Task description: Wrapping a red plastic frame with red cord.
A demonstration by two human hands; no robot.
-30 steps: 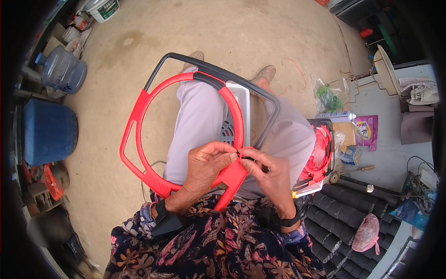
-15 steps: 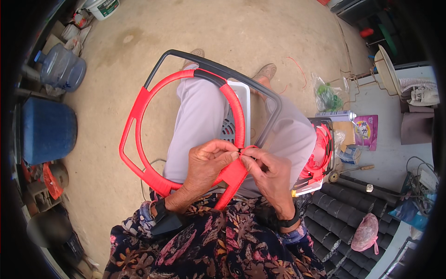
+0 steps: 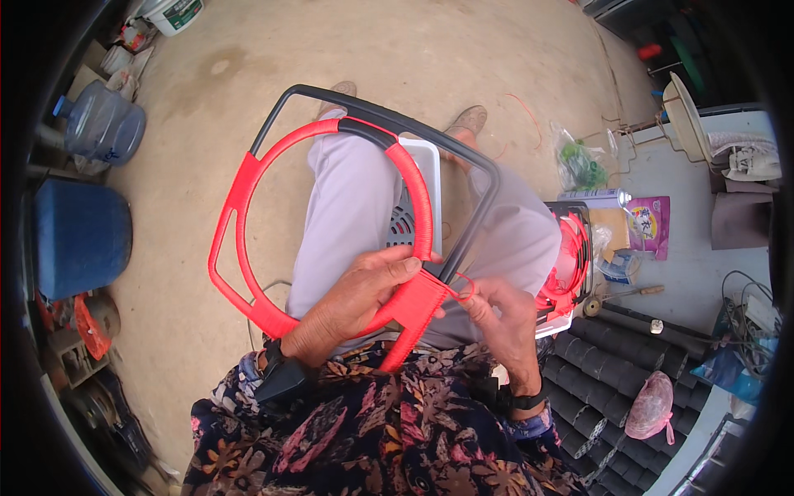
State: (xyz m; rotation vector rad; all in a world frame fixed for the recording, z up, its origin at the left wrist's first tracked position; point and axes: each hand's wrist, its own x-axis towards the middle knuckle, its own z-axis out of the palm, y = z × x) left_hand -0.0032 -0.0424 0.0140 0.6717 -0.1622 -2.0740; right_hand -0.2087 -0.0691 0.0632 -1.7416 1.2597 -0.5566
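A black frame (image 3: 488,194) with a round ring (image 3: 423,207) lies across my lap, tilted over my thighs. Red cord is wound tightly over much of the ring and its joints, while black stretches stay bare at the top and far right. My left hand (image 3: 360,293) grips the ring near its lower right joint, thumb on top. To the right of that joint my right hand (image 3: 506,318) pinches the loose end of the red cord (image 3: 468,287), which makes a small loop from the wrapping. Some right fingertips are blurred.
Between my legs stands a white plastic basket (image 3: 435,168). By my right knee, a crate holds more red-wrapped pieces (image 3: 569,264). Black rolls (image 3: 608,364) and a pink bag (image 3: 649,407) lie lower right. Blue container (image 3: 83,236) and water jug (image 3: 105,124) stand left.
My right hand has drawn away to the right with the cord, leaving the joint. My left hand has gone from a fingertip pinch to a grip around the ring.
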